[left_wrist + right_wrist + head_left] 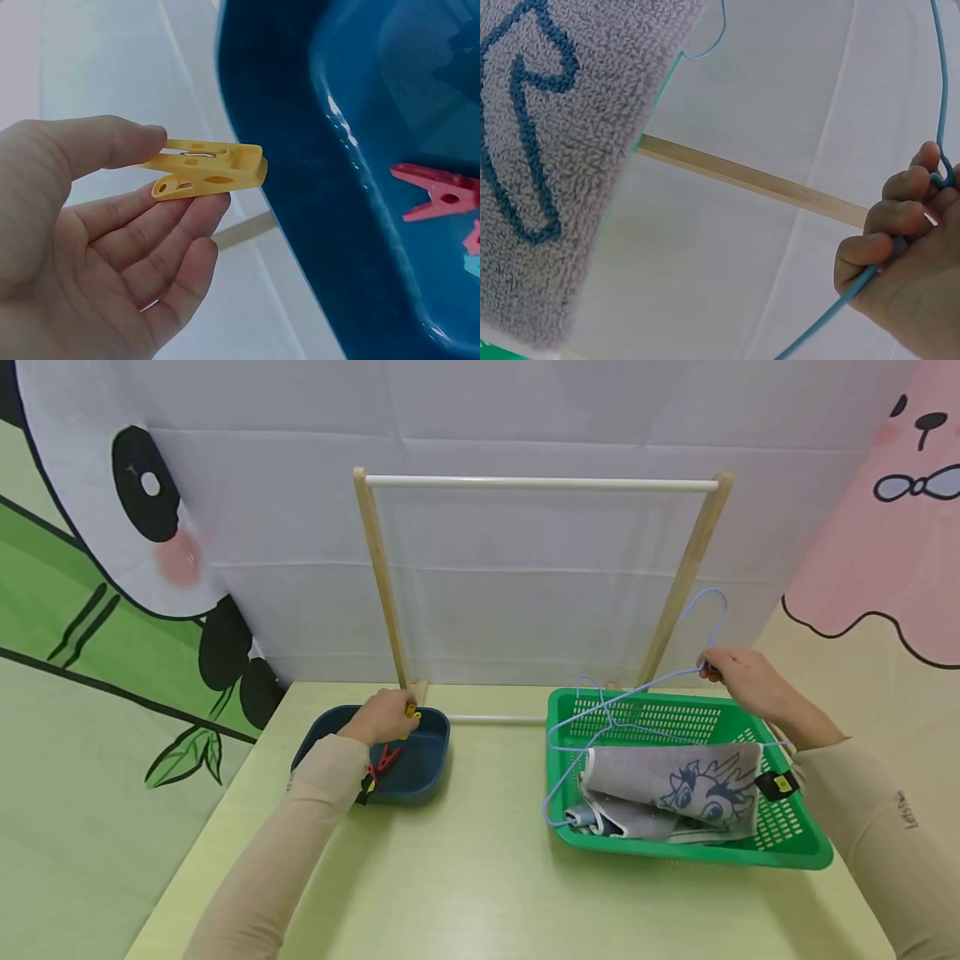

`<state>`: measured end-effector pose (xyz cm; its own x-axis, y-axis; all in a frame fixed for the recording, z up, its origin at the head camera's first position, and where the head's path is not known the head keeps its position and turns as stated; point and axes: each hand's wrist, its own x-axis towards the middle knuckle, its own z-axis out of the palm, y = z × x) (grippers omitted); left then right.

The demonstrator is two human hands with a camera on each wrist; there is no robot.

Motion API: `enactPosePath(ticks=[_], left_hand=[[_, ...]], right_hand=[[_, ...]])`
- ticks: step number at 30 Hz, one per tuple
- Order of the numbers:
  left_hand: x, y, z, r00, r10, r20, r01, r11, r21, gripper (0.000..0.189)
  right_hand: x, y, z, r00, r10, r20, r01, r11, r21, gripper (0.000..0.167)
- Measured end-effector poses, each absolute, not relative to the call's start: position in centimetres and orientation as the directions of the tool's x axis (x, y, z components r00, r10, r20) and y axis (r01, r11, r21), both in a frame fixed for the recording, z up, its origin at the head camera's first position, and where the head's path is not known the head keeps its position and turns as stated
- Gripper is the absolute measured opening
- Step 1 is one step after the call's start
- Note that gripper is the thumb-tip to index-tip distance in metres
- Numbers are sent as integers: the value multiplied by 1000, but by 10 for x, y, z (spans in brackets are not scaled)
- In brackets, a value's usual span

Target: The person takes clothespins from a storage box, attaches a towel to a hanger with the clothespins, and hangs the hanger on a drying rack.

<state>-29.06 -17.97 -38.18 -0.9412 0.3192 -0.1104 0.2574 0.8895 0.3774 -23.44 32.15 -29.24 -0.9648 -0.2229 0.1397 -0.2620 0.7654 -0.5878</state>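
My left hand (381, 717) is over the dark blue basin (435, 777), pinching a yellow clothespin (214, 166) between thumb and fingers, its nose pointing towards the basin. Red clothespins (386, 760) lie inside the basin. My right hand (750, 681) grips a light blue hanger (660, 679) just below its hook, fingers curled round the wire. A grey towel (701, 789) with a blue cartoon print drapes over the hanger's lower bar, above the green basket (795, 839). In the right wrist view the towel (592, 135) fills the left side.
Behind the containers stands a rack with wooden posts (384, 577) and a white top rail (540, 483). A second light blue hanger (606, 710) and more folded cloth (630, 818) are in the green basket. A printed curtain (525, 402) hangs behind the table (480, 877).
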Motion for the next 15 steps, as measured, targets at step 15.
enactPosePath(ticks=[15], left_hand=[[-279,-159,-375,-933,359,30,339,845,415,26]], right_hand=[[-231,324,-273,-962,-133,238,-250,774,-582,53]])
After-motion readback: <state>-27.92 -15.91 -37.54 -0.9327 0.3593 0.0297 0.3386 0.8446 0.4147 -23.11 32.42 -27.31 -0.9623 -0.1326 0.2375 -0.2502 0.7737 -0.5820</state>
